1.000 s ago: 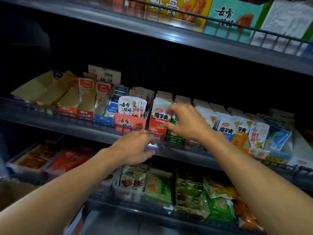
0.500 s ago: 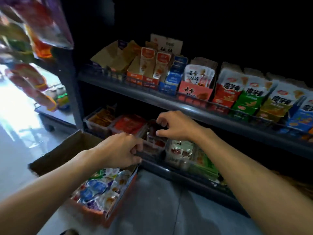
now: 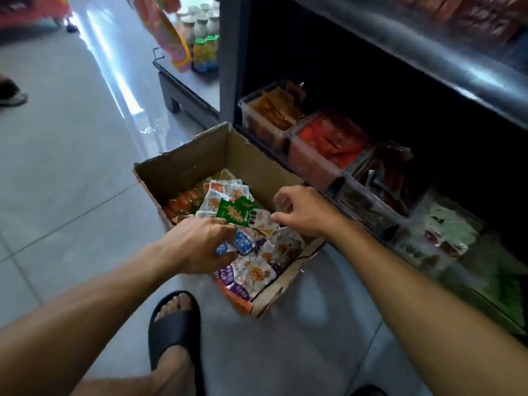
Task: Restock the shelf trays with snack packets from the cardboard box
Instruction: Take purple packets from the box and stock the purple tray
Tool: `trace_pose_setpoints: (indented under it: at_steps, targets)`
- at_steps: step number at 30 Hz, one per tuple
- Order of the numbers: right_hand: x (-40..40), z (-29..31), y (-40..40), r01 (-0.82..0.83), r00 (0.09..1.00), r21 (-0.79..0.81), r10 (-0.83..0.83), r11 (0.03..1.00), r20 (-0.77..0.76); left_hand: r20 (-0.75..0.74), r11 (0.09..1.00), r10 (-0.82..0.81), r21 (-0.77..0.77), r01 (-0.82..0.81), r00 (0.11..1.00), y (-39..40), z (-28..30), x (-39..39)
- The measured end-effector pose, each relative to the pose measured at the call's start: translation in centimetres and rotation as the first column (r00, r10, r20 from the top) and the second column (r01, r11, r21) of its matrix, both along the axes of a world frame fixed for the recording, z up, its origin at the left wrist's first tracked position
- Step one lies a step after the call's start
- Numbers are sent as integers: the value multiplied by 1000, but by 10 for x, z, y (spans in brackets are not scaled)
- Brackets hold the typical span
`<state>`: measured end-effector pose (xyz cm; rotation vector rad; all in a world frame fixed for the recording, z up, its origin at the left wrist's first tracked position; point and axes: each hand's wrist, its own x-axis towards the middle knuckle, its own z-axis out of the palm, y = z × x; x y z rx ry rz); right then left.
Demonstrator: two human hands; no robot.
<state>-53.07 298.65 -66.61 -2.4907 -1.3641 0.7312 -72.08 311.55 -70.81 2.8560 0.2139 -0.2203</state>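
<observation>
Over the open brown cardboard box, left hand pinches small blue snack packets; right hand curls empty beside a green packet — a loose pinch could spill slippery packets short of the clear shelf trays.

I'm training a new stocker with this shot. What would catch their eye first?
The open cardboard box on the floor, heaped with bright snack packets, with both hands in it. The left hand grips blue packets; the right hand reaches beside a green packet. At right, clear trays line the bottom shelf.
</observation>
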Motion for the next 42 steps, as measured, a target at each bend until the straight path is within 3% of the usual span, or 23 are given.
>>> trace_pose_setpoints:
  at_steps: [11,19,23,31,35,38,40,42]
  targets:
    - [31,-164,83,127,972,-178,-158,976,-174,41,989,0,144,-6,999,59,-83,-11]
    - [31,-223,96,223,963,-241,-252,945,-99,128,989,19,142,-38,992,59,-95,-3]
    - [28,-225,89,312,940,-219,-334,924,-73,141,989,17,142,-37,990,60,-98,1]
    - [39,-185,76,437,865,17,-416,899,-282,136,989,25,142,-44,990,58,-98,2]
    - [46,-144,49,493,824,178,-392,852,-408,61,991,67,110,-74,996,58,-95,-6]
    - [48,-117,24,505,797,188,-372,842,-475,-9,995,82,48,-82,997,54,-82,-2]
    - [48,-98,12,458,815,173,-333,872,-475,39,994,95,58,-97,995,48,-68,4]
    - [46,-77,0,380,854,165,-278,910,-440,189,991,127,20,-133,974,40,-48,13]
